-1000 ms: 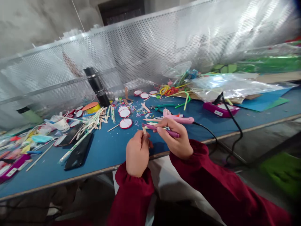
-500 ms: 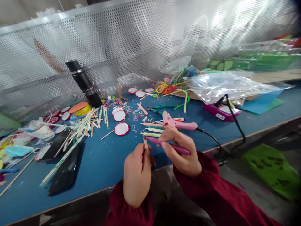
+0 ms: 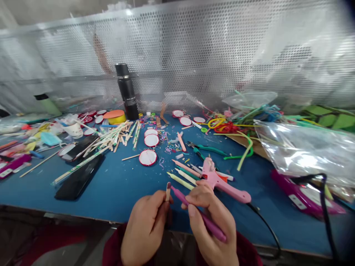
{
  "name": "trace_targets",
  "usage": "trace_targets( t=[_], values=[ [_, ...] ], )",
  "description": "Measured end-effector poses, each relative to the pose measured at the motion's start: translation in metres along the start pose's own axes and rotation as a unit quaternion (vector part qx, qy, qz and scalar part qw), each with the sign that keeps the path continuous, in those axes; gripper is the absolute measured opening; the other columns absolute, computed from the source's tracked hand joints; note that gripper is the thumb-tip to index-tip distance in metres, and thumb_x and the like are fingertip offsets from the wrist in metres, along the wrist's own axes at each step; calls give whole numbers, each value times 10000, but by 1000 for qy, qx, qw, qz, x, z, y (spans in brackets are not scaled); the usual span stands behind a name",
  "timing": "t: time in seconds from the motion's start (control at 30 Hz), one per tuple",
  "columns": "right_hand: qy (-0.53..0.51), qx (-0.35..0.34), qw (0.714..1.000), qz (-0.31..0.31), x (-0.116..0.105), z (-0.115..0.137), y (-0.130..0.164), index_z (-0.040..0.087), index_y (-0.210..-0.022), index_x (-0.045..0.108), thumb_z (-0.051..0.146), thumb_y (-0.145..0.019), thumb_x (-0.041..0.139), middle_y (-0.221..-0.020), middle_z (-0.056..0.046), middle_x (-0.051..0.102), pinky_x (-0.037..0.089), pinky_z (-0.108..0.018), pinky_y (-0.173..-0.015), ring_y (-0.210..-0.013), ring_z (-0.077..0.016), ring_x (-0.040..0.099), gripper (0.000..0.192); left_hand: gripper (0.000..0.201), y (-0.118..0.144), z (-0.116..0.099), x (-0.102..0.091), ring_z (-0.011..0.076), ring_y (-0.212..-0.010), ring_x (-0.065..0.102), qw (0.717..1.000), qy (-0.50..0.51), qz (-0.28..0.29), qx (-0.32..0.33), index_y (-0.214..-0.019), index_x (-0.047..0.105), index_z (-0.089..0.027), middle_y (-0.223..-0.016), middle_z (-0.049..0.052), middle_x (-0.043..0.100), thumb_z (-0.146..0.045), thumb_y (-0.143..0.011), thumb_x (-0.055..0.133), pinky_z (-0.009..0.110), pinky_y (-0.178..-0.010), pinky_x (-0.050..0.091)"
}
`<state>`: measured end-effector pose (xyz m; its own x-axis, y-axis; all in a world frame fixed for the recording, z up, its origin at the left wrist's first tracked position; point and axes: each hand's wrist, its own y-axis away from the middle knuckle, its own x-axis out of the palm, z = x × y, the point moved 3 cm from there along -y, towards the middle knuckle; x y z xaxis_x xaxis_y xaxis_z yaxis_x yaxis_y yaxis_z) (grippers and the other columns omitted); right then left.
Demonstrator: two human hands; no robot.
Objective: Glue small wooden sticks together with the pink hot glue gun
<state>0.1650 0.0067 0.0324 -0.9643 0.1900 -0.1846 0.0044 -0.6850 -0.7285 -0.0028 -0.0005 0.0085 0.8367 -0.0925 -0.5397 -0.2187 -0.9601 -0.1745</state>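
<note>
My left hand (image 3: pixel 144 229) pinches a short, pale wooden stick piece (image 3: pixel 168 191) upright; my right hand (image 3: pixel 213 221) grips a purple pen (image 3: pixel 198 214) slanting toward it. The pen's rear end hides behind my fingers.

Your frame is evenly bright; soft light falls from above. Glare whitens the perforated metal screen (image 3: pixel 194 55) upper centre and the plastic bag (image 3: pixel 307 151) at right. Edges bow and smear; corners darken; shadows stay faint.

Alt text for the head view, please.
The left hand pinches a short wooden stick upright while the right hand holds a purple pen against it, above a blue table with a pink glue gun.
</note>
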Motion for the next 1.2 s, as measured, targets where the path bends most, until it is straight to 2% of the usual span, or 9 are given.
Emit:
trace_targets(
  t=[0.13,0.27,0.43,0.57,0.73,1.2],
  values=[
    [-2,7,1000,13,-1,-2,0,231,-958,609,74,-930,573,-794,18,665,444,-461,-981,-744,-172,646,163,322,-3,-4,-1,164,-709,585,1000,14,3,-3,-887,561,-230,-749,2,655,-392,-1105,388,289,-674,373],
    [5,-16,1000,24,0,-2,0,234,-989,616,70,-921,584,-830,10,674,438,-467,-990,-779,-180,655,180,347,-4,-4,-2,148,-652,572,999,39,-2,-1,-866,558,-223,-704,-5,642,-409,-1105,388,276,-638,376],
    [12,-29,999,5,3,-3,3,238,-979,627,77,-911,605,-823,9,678,416,-499,-1038,-785,-185,649,177,296,-4,-3,-3,135,-629,578,999,41,-16,18,-898,568,-222,-698,-20,657,-367,-1101,409,267,-642,383],
    [1,-31,999,-14,5,-3,5,240,-953,651,108,-926,602,-831,-13,691,451,-489,-991,-786,-197,642,143,265,-6,-4,-6,141,-648,586,998,33,-4,45,-905,568,-222,-703,-22,660,-325,-1095,415,271,-660,388],
    [-20,-15,999,-33,7,-3,4,248,-927,668,139,-936,609,-794,-6,693,486,-410,-862,-761,-199,628,124,259,-8,-3,-7,156,-669,600,998,30,1,51,-935,580,-225,-717,-17,673,-324,-1092,400,279,-666,391],
    [-30,10,999,-39,7,-5,5,243,-891,664,202,-962,601,-792,-6,715,491,-354,-793,-770,-196,654,104,249,-6,-3,-7,159,-630,601,998,13,-19,54,-917,565,-227,-709,-13,665,-335,-1068,399,273,-629,397]
  ],
)
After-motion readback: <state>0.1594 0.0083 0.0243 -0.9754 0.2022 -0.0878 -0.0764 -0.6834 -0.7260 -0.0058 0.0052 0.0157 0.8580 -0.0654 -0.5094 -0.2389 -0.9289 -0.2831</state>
